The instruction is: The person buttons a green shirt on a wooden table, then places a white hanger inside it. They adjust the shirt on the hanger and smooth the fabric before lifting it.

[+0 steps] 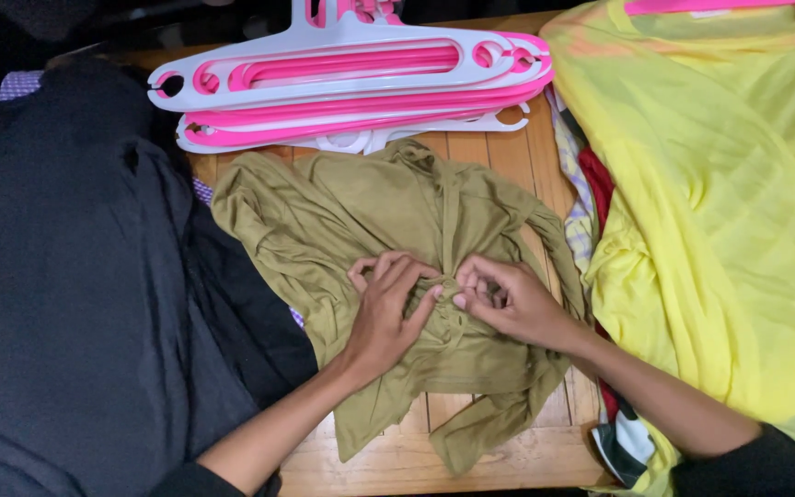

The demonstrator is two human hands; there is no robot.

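Olive-green garment [388, 239], thin jersey-type fabric, lies crumpled mid-tabletop, roughly spread but not flat: sleeves and hem bunched, one corner trailing off the near edge. Both hands are on it at the middle.

Left hand [388, 313]: fingers curled, grip closed on a pinch of the olive fabric. Right hand [508, 299]: fingers curled likewise, pinching the same gathered fold just beside the left; the two hands nearly touch. Fabric is puckered up between them.

Progress, as a judgement: early to middle. The garment is laid out and being gathered or straightened at the centre, but it is neither folded nor on a hanger. The stack of pink-and-white plastic hangers [351, 78] sits at the far edge, just beyond the garment's top and apart from both hands. Nothing from the side piles looks finished, either.

Surface: slatted wooden tabletop [499, 456], bare wood showing only near the front edge and between items. Left: large dark grey cloth [66, 304] covering that side. Right: bright yellow garment [720, 202] heaped, on a pink hanger at the top edge, with red and patterned cloth tucked under it.

Room: dim, background black, nothing else readable.
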